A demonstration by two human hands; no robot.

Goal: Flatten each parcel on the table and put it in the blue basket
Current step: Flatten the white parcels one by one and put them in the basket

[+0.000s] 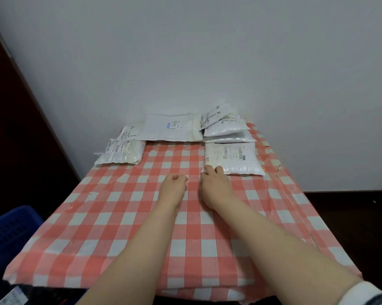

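Step in hand, by my read: pull the near-right parcel (236, 159) off the far end toward the open middle of the counter (141, 227), then press it flat. Right hand (212, 179) is on the parcel's near-left corner, fingers (217, 170) curled over the edge and apparently pinching it; thumb hidden, so grip depth unclear. Left hand (173, 183) sits just beside it on the checked cloth, fingers curled in, holding nothing, not touching the parcel. To do it well: drag by the corner only until it is within easy reach, then bring the left hand onto the far side and press with both palms from the middle outward. The bag looks puffy and slick, so a one-corner grip may slip or swing it. Avoid snagging the stacked parcels (227, 130) right behind it. Blue basket (9, 230) waits low left, off the counter edge, well apart from the parcel.
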